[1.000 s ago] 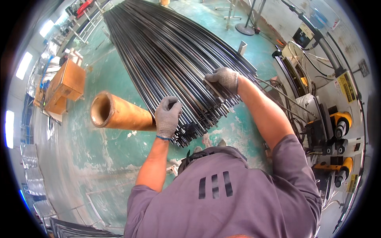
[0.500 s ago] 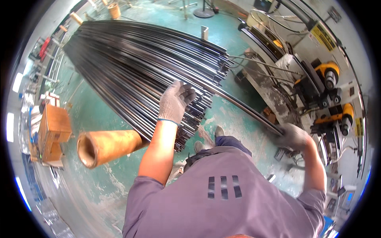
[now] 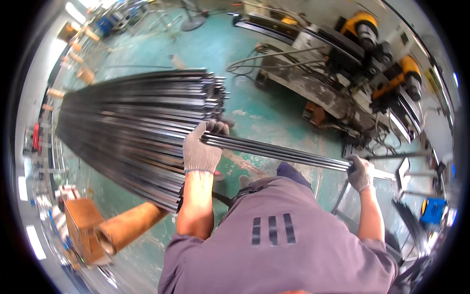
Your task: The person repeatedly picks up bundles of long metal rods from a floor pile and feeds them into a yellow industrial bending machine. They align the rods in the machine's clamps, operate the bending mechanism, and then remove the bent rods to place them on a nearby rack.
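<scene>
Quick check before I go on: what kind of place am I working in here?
Most likely a metalworking shop: a big bundle of dark steel rods over a green painted floor, and a machine with yellow motors alongside.

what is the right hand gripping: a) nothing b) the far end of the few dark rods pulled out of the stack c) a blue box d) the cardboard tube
b: the gloved right hand closes on the end of the pulled-out rods, while the left hand holds them by the stack of rods.
</scene>
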`<state>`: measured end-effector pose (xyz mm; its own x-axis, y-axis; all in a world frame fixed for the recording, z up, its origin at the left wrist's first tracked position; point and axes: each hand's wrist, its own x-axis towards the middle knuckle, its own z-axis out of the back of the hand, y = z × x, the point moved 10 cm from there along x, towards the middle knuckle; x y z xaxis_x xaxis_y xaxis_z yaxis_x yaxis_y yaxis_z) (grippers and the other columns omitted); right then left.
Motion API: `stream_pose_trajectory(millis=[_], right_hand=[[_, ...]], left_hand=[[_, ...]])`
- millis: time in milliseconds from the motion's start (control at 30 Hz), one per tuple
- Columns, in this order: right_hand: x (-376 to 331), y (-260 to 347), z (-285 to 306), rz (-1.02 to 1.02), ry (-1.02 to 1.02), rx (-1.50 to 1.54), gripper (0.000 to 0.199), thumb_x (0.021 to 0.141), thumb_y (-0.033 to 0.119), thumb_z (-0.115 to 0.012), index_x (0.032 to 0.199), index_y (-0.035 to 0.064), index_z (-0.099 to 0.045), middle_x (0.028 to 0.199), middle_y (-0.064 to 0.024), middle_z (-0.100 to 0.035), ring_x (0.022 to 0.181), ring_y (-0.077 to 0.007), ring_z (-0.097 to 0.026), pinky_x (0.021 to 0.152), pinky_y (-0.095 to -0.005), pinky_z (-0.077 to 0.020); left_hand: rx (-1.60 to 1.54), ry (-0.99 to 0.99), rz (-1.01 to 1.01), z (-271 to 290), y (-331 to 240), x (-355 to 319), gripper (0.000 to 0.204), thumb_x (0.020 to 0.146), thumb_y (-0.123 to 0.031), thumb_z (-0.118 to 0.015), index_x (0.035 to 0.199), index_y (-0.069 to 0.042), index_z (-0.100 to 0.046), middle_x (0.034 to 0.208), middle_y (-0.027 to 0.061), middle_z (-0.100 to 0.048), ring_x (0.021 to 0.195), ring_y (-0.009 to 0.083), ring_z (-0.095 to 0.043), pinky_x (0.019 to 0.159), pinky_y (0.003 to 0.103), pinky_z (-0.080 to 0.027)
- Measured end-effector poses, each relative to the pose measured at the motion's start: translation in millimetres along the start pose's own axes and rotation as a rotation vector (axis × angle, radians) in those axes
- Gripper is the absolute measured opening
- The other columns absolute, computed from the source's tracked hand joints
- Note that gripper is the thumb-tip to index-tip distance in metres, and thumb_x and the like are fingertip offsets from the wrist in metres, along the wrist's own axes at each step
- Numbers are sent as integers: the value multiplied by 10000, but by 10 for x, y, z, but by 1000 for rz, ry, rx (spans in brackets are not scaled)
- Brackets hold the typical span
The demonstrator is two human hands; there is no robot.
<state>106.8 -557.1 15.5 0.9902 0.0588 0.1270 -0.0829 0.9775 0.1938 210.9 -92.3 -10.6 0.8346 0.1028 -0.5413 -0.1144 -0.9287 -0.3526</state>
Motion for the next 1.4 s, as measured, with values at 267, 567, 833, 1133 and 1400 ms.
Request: stream_pose_trajectory(millis=[267,567,833,1133,1400], right_hand=[[-978,-2626,-161,-665,-118,-106,415,757,-31,-577,1149,101,-615,964,-167,-656,959,-363,-617,839,-430,-481],[400,-1678,-1147,-909,-841,2684,315,859,7,-510,1155,-102,-524,1127,-230,-605,1079,-346,-592,1072,-553,-400],[294,-2588,-1129,-982,-1078,2282,179,956,120,-587,1048,-34,-592,993,-147,-652,955,-269,-636,946,-405,-528],[785,-2741,-196,-1027,-1426,1921,279,938,203,-646,1037,-56,-614,936,-136,-681,851,-246,-666,781,-342,-564],[1862,-2653,-45,-1102,-1418,1827,237,871,184,-722,960,-26,-658,860,-112,-692,709,-248,-671,658,-372,-556]], left_hand=[[188,377,-307,-1332,-910,-194,156,991,-133,-523,1078,-15,-576,926,54,-596,772,134,-542,782,285,-458],[438,446,-88,-2345,1605,346,131,967,-115,-557,1062,-28,-578,936,77,-562,843,195,-547,933,413,-451],[514,764,-99,-3352,1099,882,294,945,-146,-557,1189,17,-563,1087,130,-605,985,267,-575,1047,461,-396],[652,651,-190,-3388,887,2394,292,959,-244,-582,1096,14,-579,1037,120,-624,1012,270,-585,1022,427,-433],[677,527,105,-3238,1864,3486,370,1017,-267,-464,1018,77,-599,1004,173,-632,986,286,-604,968,406,-469]])
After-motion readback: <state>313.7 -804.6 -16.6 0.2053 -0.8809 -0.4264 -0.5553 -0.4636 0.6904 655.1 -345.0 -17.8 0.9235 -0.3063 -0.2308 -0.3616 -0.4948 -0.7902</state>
